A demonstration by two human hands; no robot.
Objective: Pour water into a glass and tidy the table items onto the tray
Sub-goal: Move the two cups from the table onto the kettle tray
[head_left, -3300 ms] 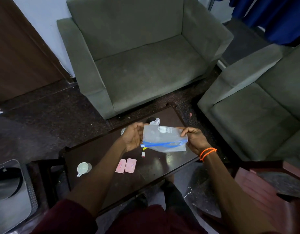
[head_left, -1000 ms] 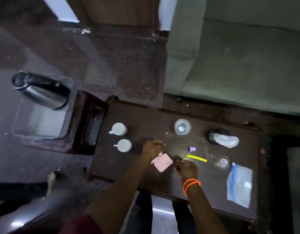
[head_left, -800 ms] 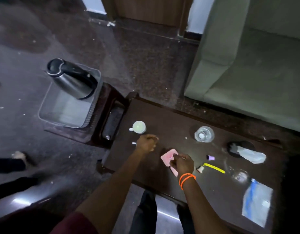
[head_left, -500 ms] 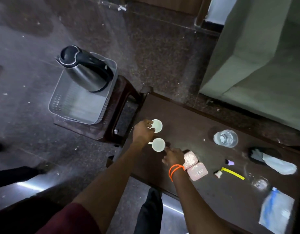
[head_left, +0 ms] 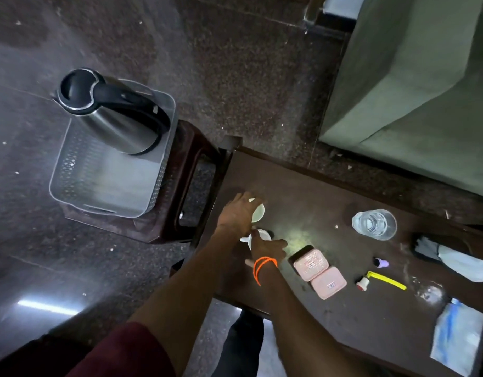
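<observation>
Two small white cups stand at the left end of the dark wooden table [head_left: 303, 186]. My left hand [head_left: 236, 214] curls around the far cup [head_left: 259, 212]. My right hand [head_left: 267, 247], with orange bands on its wrist, closes over the near cup [head_left: 263, 234], hiding most of it. A glass of water [head_left: 374, 223] stands further right. The grey perforated tray [head_left: 99, 183] sits on a brown stool [head_left: 186, 180] left of the table, with a steel kettle [head_left: 112, 112] at its far end.
Two pink boxes [head_left: 319, 273], a purple cap [head_left: 381, 263], a yellow strip [head_left: 385, 280], a zip bag [head_left: 458, 338] and a black object with white plastic [head_left: 449, 258] lie on the table. A green sofa [head_left: 414, 85] stands behind.
Both hands left the pink boxes and moved left to the two white cups, closing on them. The view has swung left and down, bringing the tray and kettle closer.
</observation>
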